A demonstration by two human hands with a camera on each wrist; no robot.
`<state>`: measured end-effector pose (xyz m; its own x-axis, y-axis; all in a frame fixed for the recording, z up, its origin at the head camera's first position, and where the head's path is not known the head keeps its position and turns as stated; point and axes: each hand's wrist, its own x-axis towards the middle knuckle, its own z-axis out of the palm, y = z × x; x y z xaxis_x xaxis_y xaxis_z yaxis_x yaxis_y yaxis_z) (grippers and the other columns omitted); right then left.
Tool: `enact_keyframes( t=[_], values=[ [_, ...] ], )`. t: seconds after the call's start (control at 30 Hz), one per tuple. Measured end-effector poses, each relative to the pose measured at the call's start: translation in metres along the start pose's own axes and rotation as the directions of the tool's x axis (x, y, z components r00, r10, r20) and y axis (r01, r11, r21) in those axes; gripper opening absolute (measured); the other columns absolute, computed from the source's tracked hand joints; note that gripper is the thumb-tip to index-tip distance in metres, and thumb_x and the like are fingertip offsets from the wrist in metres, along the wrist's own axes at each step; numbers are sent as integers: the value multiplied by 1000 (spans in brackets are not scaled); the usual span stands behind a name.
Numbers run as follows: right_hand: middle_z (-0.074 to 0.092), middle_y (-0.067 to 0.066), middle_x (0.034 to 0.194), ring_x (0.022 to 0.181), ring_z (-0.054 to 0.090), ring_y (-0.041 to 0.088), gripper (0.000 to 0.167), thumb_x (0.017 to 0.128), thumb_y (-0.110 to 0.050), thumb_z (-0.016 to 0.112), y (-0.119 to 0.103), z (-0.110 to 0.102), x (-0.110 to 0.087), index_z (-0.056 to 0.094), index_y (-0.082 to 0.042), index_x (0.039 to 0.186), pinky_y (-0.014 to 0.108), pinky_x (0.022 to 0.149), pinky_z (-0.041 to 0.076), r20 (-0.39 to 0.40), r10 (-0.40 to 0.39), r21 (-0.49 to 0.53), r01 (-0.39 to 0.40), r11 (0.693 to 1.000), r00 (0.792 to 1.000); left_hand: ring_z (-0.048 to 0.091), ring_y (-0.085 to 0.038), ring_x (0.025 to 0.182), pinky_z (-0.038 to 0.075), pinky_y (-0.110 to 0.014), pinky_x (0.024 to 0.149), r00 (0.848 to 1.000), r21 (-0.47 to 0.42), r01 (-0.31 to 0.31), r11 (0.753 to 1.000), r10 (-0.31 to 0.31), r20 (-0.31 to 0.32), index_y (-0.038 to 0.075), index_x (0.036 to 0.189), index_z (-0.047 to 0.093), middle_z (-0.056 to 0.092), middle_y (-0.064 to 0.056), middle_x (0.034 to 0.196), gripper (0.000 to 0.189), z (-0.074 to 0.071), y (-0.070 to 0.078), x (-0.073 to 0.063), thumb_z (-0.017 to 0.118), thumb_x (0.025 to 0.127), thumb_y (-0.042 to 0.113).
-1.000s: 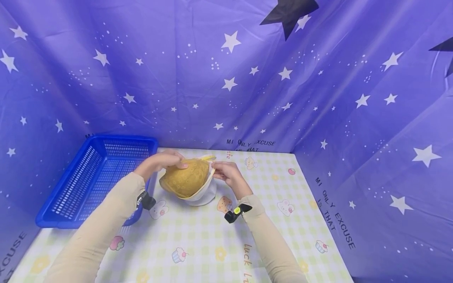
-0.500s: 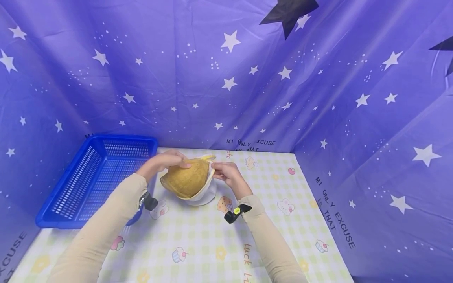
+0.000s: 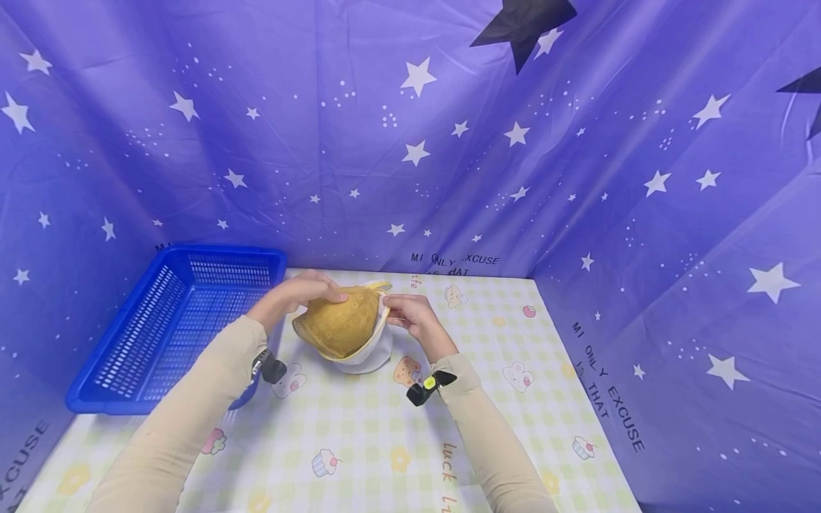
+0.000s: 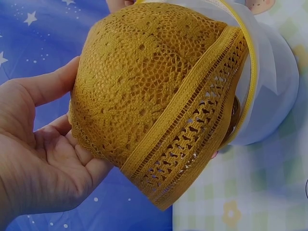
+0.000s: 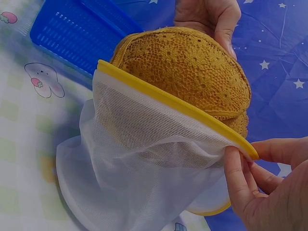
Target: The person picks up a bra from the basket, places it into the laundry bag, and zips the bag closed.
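Observation:
A mustard-yellow lace bra (image 3: 340, 324) is partly inside the mouth of a white mesh laundry bag (image 3: 374, 354) with yellow trim. My left hand (image 3: 300, 291) grips the bra by its cups, thumb on top and fingers beneath, as the left wrist view shows. The wide openwork band (image 4: 185, 134) of the bra faces that camera. Over on the bag's right side, my right hand (image 3: 415, 315) pinches the trimmed rim between thumb and fingers. Through the mesh (image 5: 144, 149), the lower part of the bra shows darkly. The bag's base rests on the table.
To the left stands a blue plastic basket (image 3: 83, 402) with slotted walls, close beside my left forearm. The table has a checked cloth (image 3: 359, 427) with cartoon prints. Purple star-printed curtains (image 3: 359, 128) hang behind and at both sides.
My left hand and the bra have shifted slightly right, toward the bag. The right hand keeps its pinch on the rim in the same place.

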<state>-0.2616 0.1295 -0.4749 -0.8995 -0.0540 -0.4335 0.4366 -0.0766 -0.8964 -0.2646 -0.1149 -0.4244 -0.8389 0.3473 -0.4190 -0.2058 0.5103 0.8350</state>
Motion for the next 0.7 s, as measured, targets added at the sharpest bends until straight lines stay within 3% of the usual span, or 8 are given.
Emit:
enact_keyframes(
  t=[0.47, 0.7],
  values=[
    [68, 1, 71, 65, 67, 9, 34, 93, 0, 68, -1, 1, -1, 64, 13, 125, 23, 65, 62, -8, 2, 6, -2, 1000, 1000, 64, -17, 94, 53, -46, 100, 999, 30, -35, 999, 33, 37, -2, 110, 69, 70, 1, 94, 29, 1, -1, 1, 66, 93, 21],
    [69, 2, 72, 66, 67, 10, 35, 93, 1, 68, -2, 1, 0, 63, 13, 125, 24, 68, 63, -8, 5, 13, -5, 1000, 1000, 64, -16, 94, 54, -48, 101, 997, 43, -52, 998, 49, 67, -2, 110, 70, 71, 2, 92, 28, -1, 0, -2, 66, 93, 20]
  ],
)
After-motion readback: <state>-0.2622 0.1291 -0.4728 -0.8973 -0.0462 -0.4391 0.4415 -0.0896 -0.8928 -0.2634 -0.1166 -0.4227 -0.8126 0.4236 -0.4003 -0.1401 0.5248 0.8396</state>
